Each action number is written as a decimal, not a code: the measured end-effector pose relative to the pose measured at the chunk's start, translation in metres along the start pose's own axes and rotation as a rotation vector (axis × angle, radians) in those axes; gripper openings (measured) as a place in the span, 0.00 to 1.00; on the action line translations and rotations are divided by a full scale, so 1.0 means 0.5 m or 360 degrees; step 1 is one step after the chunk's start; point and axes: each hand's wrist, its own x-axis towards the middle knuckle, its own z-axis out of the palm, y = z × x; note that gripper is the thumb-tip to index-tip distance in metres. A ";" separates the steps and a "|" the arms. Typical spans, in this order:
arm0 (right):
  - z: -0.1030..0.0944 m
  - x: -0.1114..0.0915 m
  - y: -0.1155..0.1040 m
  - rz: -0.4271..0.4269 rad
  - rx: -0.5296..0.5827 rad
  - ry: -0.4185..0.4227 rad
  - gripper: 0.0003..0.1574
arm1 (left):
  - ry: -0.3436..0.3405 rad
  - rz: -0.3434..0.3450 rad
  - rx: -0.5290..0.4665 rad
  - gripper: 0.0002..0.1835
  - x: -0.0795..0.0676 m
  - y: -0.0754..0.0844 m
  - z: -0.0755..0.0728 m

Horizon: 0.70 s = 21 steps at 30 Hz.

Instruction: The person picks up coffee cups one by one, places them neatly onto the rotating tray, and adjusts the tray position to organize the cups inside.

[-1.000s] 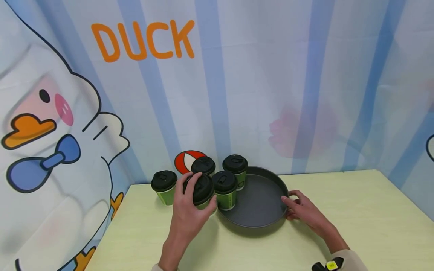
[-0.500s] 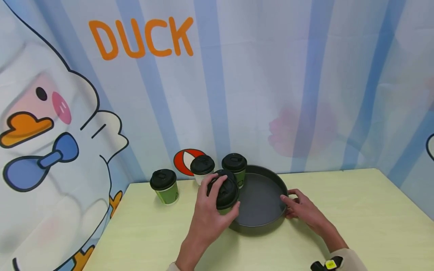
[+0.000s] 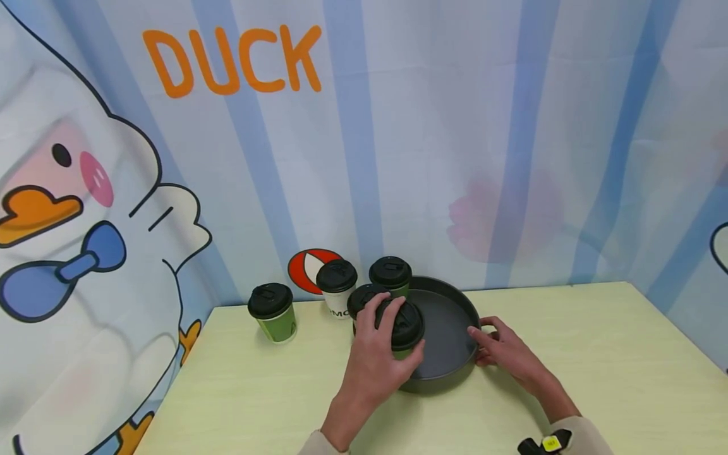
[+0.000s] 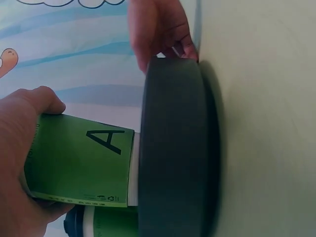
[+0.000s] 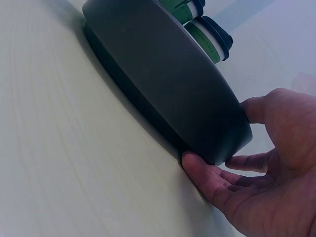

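In the head view my left hand grips a lidded paper coffee cup from above, fingers spread around its black lid. The left wrist view shows its green sleeve and its base right at the rim of a dark round pan. My right hand holds the pan's right side, thumb at the rim and fingers low on the wall, as the right wrist view shows. Two more lidded cups stand at the pan's left: one at the back, another partly hidden behind my left hand.
On the pale table, left of the pan, stand a green-sleeved lidded cup and a white lidded cup near the back edge. A printed duck curtain hangs behind the table.
My left hand has carried its cup rightward from left of the pan to over the pan's left part, uncovering the white cup behind. The right hand keeps its hold on the pan.
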 end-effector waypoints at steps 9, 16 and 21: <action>0.000 0.005 0.003 -0.0012 -0.0022 0.0006 0.43 | -0.0045 0.0005 0.0131 0.36 -0.011 0.002 0.026; 0.000 0.005 0.004 -0.0003 -0.0015 0.0002 0.42 | -0.0066 0.0050 0.0279 0.36 -0.018 -0.003 0.039; -0.002 0.006 0.006 -0.0003 -0.0026 0.0003 0.43 | -0.0053 0.0107 0.0338 0.35 -0.020 -0.007 0.048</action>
